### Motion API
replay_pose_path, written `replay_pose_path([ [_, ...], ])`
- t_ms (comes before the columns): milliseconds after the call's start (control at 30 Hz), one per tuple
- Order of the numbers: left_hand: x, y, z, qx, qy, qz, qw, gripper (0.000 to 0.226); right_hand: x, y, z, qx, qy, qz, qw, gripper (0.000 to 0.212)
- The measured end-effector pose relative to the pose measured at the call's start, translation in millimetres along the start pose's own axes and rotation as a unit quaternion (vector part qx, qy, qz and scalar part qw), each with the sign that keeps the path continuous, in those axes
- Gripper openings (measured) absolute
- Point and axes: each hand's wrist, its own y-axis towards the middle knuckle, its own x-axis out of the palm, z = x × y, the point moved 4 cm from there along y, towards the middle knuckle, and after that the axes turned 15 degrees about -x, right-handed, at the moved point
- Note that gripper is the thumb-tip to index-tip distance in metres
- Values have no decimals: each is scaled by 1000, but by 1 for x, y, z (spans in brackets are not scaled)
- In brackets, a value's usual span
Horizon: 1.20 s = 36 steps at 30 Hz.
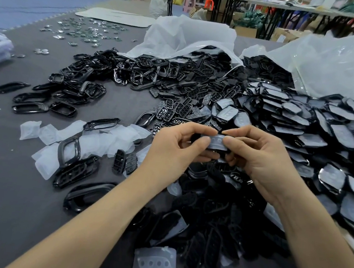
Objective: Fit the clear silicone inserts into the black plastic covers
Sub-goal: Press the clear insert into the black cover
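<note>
- Evidently mid-fit: both hands hold one piece up over the heap, near the middle of the view, probably so the seating can be checked by eye.
- Left hand [176,147] pinches the cover [195,137] at its left end, with the thumb on top and the fingers curled beneath as a brace.
- Right hand [257,156] pinches the right end, its thumb tip pressing the insert [217,141] down; I judge an edge is being worked in.
- The insert lies on the cover between the two thumbs. Fingers hide its edges, so I cannot tell if it is fully seated.
- Loose inserts [96,140] lie just left of the hands, handy as stock.
- Bare covers [198,96] spill from a bag [193,38] beyond the hands.
- Fitted covers [326,133] are heaped at the right, seemingly to keep done apart from undone.
</note>
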Motion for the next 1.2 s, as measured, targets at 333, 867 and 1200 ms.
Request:
replay_pose_path([
  [333,0,1,-3,21,51,41,998,17,1,-1,-5,8,38,2,999,23],
  [867,1,-1,-1,43,94,54,993,19,2,-2,-6,15,36,6,999,19],
  [1200,-1,1,-6,42,49,52,997,5,5,-2,-3,21,62,-11,998,20],
])
